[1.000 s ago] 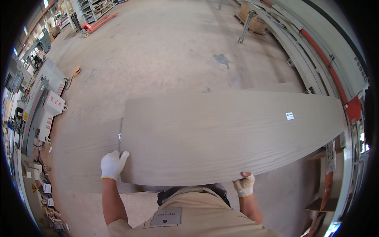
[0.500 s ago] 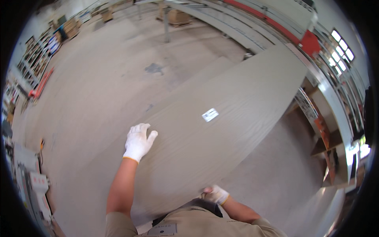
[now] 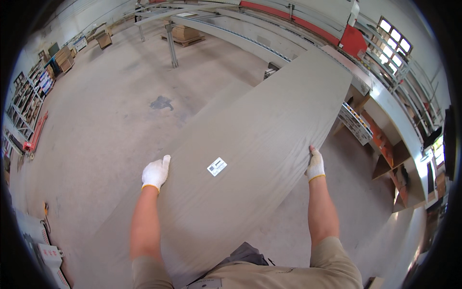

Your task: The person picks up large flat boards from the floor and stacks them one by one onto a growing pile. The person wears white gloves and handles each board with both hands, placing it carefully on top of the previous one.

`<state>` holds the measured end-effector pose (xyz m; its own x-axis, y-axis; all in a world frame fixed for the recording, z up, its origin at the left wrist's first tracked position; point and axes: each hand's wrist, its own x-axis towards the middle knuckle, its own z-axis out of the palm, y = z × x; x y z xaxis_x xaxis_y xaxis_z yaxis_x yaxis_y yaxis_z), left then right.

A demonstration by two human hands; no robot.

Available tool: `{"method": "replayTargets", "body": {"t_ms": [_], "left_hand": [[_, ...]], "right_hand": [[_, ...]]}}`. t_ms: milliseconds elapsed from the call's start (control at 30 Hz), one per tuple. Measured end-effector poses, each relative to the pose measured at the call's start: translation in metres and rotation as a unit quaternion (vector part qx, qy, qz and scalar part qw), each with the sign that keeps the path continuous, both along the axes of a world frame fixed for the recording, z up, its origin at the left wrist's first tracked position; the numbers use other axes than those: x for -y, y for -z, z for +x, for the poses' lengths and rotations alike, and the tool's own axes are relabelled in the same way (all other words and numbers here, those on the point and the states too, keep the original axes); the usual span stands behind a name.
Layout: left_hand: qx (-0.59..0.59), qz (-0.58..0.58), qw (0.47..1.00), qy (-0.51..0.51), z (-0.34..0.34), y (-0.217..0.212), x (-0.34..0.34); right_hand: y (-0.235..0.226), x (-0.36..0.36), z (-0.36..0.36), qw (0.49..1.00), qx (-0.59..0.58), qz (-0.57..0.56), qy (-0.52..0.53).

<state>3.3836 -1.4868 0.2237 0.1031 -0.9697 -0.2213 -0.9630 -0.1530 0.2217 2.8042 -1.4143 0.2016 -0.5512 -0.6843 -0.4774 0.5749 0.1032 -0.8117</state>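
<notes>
A long grey-brown board [image 3: 260, 139] with a faint wood grain stretches from my waist to the machine table at the far right. It bears a small white label [image 3: 217, 166]. My left hand [image 3: 156, 172], in a white knitted glove with a yellow cuff, grips the board's left edge, thumb on top and fingers hidden beneath. On the right edge, farther along, my gloved right hand [image 3: 315, 164] has hold of the board, its fingertips bare and its other fingers partly hidden under it.
A long metal table frame [image 3: 226, 32] and a red-trimmed machine [image 3: 352, 42] stand at the far end. Open wooden shelving [image 3: 402, 159] is on the right. A stack on a pallet [image 3: 185, 34] lies behind; a white control box [image 3: 49, 255] stands at left.
My right hand has moved from the board's near end by my waist forward along its right edge and grips there. The view has turned rightward; my left hand stays at the left edge.
</notes>
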Motion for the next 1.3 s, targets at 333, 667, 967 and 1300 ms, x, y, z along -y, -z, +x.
{"method": "replayTargets", "body": {"t_ms": [333,667,967,1300], "left_hand": [[0.018,0.021,0.998,-0.056,0.119,0.010,-0.089],[0.052,-0.020,0.992,-0.118,0.289,0.037,-0.229],[0.107,-0.053,0.985,-0.127,0.378,0.022,-0.329],[0.175,-0.067,0.976,-0.113,0.428,0.017,-0.354]], "right_hand": [[0.028,-0.089,0.127,0.998,0.018,-0.039,0.034],[0.016,-0.184,0.291,0.998,0.065,0.004,-0.001],[0.088,-0.207,0.359,0.995,0.061,0.011,-0.075],[0.077,-0.228,0.419,0.992,0.073,0.050,-0.089]]}}
